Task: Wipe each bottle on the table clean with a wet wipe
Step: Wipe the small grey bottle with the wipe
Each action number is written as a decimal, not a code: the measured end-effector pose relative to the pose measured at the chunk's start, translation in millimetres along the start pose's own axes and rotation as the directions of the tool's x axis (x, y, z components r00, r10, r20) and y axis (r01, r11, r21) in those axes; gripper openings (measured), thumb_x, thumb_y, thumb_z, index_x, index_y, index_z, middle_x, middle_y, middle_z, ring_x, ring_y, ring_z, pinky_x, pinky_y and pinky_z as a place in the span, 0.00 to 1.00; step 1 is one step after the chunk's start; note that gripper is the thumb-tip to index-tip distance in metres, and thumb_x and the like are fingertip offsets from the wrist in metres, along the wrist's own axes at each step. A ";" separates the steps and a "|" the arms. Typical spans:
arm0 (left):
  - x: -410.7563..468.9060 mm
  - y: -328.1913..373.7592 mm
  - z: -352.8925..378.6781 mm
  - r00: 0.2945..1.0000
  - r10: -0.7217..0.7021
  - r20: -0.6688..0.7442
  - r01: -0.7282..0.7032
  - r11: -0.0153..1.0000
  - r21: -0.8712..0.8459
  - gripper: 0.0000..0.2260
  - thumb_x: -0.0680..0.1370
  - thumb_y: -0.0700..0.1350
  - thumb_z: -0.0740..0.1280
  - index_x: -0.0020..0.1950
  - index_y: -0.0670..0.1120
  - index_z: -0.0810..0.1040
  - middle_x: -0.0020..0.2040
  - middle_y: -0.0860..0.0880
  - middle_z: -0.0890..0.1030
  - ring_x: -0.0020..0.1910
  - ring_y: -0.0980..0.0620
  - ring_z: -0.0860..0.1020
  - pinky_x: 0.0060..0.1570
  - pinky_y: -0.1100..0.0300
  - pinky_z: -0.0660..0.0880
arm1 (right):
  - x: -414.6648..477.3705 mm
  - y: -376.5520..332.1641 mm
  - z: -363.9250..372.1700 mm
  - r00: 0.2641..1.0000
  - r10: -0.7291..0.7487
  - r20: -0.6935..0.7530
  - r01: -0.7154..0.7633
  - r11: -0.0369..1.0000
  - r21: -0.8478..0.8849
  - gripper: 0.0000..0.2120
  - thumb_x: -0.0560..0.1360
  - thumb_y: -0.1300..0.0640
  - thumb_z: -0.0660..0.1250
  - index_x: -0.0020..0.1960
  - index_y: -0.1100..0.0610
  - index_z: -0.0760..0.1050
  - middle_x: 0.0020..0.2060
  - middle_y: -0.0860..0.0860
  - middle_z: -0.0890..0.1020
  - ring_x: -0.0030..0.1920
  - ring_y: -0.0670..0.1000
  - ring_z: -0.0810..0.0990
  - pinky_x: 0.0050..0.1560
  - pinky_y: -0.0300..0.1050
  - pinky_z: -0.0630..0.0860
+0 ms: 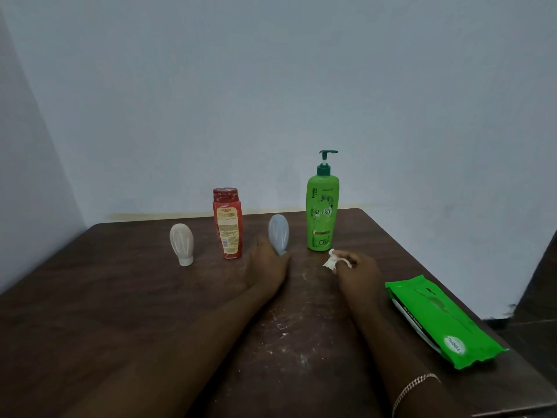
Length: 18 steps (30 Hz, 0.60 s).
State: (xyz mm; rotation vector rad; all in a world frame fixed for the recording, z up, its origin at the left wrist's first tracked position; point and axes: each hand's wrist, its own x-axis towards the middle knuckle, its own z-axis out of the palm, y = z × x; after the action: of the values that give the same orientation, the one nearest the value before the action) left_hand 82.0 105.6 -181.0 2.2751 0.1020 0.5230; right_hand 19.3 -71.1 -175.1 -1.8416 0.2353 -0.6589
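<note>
Four bottles stand in a row near the far edge of a dark wooden table. From the left: a small white bottle standing on its cap, a red bottle, a small blue-grey bottle, and a tall green pump bottle. My left hand holds the blue-grey bottle at its lower end, which is hidden by my fingers. Just in front of the green bottle's base, my right hand pinches a crumpled white wet wipe.
A green pack of wet wipes lies near the table's right edge. White specks and smears mark the wood between my forearms. A pale wall stands right behind the table.
</note>
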 end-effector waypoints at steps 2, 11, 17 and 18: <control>-9.7 -8.8 -11.2 0.999 0.017 0.027 -0.015 0.997 -0.077 0.22 0.74 0.52 0.74 0.64 0.47 0.73 0.57 0.48 0.80 0.50 0.53 0.80 0.44 0.53 0.82 | 0.1 0.2 1.0 1.000 -0.004 -0.011 0.005 1.000 0.029 0.08 0.71 0.55 0.70 0.47 0.48 0.86 0.39 0.44 0.86 0.41 0.43 0.83 0.41 0.40 0.77; -52.1 -61.5 -99.3 0.988 0.132 0.076 -0.136 0.989 0.061 0.11 0.72 0.54 0.76 0.51 0.52 0.81 0.46 0.56 0.80 0.44 0.59 0.77 0.42 0.63 0.75 | -3.8 0.1 11.2 0.970 -0.136 0.200 0.117 0.988 0.099 0.03 0.71 0.56 0.75 0.44 0.51 0.86 0.38 0.45 0.86 0.42 0.42 0.84 0.44 0.37 0.78; -57.1 -74.8 -121.0 0.970 0.176 0.165 -0.197 0.973 0.120 0.18 0.71 0.55 0.76 0.57 0.49 0.82 0.49 0.56 0.79 0.46 0.59 0.76 0.44 0.65 0.71 | -24.2 -14.7 21.9 0.909 -0.139 0.393 0.105 0.989 0.107 0.11 0.70 0.61 0.75 0.49 0.49 0.83 0.45 0.44 0.86 0.46 0.39 0.83 0.45 0.30 0.77; -57.1 -74.7 -120.2 0.968 0.177 0.176 -0.198 0.974 0.112 0.19 0.71 0.55 0.76 0.58 0.49 0.82 0.49 0.56 0.79 0.46 0.60 0.76 0.43 0.65 0.71 | -29.5 -17.6 24.9 0.896 -0.141 0.421 0.107 0.989 0.103 0.11 0.70 0.61 0.75 0.47 0.47 0.83 0.44 0.42 0.85 0.45 0.38 0.83 0.46 0.31 0.78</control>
State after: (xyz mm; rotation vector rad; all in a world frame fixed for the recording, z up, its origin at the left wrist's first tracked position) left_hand -11.6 226.2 -180.9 2.4597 -0.1688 0.4334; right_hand 5.8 -30.9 -174.4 -1.8847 -0.1985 -0.3272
